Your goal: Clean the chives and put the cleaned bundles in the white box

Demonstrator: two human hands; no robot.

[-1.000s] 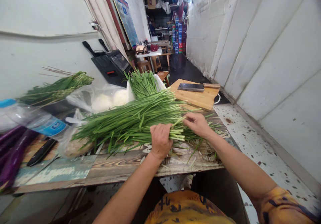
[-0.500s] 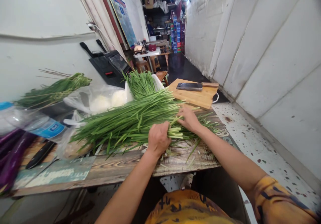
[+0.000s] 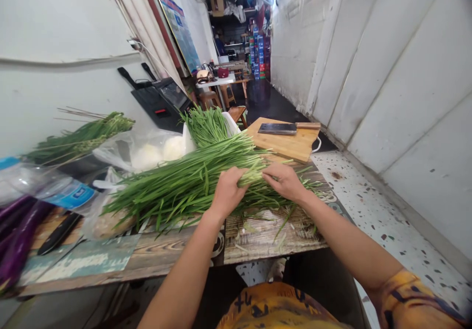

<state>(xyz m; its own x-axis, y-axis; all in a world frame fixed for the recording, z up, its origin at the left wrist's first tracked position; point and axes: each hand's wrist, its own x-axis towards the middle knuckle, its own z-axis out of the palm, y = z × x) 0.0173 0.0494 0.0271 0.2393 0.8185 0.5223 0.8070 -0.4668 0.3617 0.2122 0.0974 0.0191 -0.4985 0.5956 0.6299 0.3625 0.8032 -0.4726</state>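
Note:
A large heap of garlic chives lies lengthwise on the wooden table, pale stem ends toward the right. My left hand is closed around a bundle of stems near their cut ends. Opposite it, my right hand pinches at the pale tips of the same bundle, thumb and fingers together. Trimmed scraps and loose leaves are strewn beneath and beside my right hand. Behind the heap, a white container holds more chives standing up.
Beyond my right hand, a cleaver rests on a cutting board. To the left are a plastic bag with round white things, a water bottle, a black-handled knife, eggplants and another pile of greens.
My left hand has shifted slightly up and left with the stems, its fist turned. My right hand has moved a little lower and right, still at the stem ends.

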